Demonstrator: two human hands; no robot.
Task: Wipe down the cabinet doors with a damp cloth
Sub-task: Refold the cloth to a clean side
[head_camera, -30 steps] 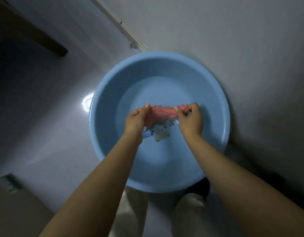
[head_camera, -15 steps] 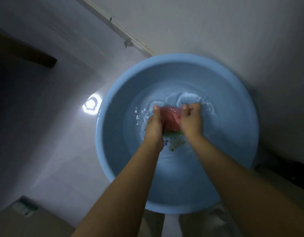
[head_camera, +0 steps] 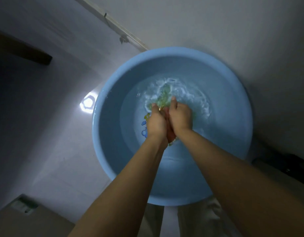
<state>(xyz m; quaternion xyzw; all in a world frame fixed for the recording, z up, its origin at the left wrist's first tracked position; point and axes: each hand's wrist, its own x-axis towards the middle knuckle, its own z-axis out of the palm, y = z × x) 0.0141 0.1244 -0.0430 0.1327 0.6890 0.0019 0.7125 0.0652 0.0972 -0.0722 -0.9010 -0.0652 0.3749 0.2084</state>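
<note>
Left hand (head_camera: 156,122) and right hand (head_camera: 179,117) press palm to palm, closed on the pink cloth (head_camera: 170,134), mostly hidden between them. Cloth lies in the blue basin's (head_camera: 113,159) water, long axis toward the wrists, equally reachable by both.

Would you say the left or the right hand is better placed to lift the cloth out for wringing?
Neither clearly: left hand and right hand both press the cloth together in the basin.

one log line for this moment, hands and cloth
stage: rinsing | left hand + right hand: pressed together on cloth | place: basin, water churning
</note>
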